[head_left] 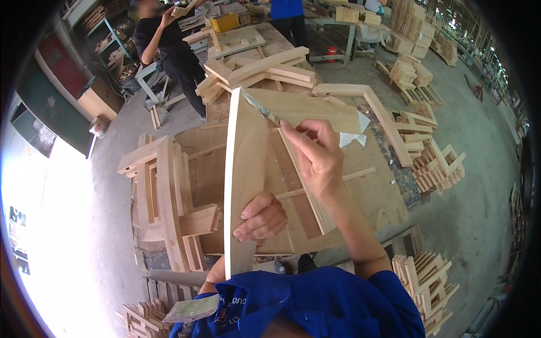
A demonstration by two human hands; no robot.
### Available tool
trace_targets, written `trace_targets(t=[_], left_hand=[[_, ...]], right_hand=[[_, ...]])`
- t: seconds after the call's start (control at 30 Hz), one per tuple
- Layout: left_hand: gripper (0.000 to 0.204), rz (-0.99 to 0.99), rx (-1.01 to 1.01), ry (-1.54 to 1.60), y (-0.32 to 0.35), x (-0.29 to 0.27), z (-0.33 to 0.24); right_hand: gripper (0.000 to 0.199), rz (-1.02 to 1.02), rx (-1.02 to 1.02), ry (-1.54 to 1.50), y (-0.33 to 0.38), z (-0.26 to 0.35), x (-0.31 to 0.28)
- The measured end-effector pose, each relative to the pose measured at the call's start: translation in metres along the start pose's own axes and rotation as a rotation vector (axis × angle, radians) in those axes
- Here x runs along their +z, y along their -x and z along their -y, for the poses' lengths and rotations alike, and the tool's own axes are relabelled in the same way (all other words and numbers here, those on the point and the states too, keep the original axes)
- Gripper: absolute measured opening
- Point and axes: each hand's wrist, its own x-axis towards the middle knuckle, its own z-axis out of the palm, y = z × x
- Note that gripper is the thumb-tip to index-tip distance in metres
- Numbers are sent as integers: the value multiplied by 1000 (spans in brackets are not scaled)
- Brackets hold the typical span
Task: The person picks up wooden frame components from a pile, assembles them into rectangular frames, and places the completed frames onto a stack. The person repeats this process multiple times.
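A pale wooden frame [248, 152] stands tilted in front of me, and one long board of it runs from my chest up to a corner. At that corner a second board [315, 107] joins it and extends to the right. My left hand [262, 218] is closed around the long board, low down. Pinched between the thumb and fingers of my right hand [318, 155] is a thin, grey-smeared, blade-like tool [260, 108]. Its tip lies at the inner side of the corner joint. White paper scraps [354, 135] show beside the second board.
Wooden frames [164, 197] are stacked on the worktable [372, 208] at left, with more [259, 70] piled at its far end. An angled wooden piece [383, 121] lies at right. Frame stacks [431, 287] stand on the floor. A person [169, 50] works beyond, far left.
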Motion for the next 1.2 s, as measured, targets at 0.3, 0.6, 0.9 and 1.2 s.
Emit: trace_targets(t=[0.3,0.6,0.9,1.2], left_hand=[[9,89,81,17,9,-10,-4],[10,98,47,50,6,-20,-3],[10,97,77,53,8,-10,5],[10,128,82,109,0,-10,17]], right_hand=[[32,25,85,95,52,-14,-20],[39,-40,29,-43,17,-9,-15],[26,118,309,-258,41,-12,-26],[32,-43,1078,-1131,22,-23,5]])
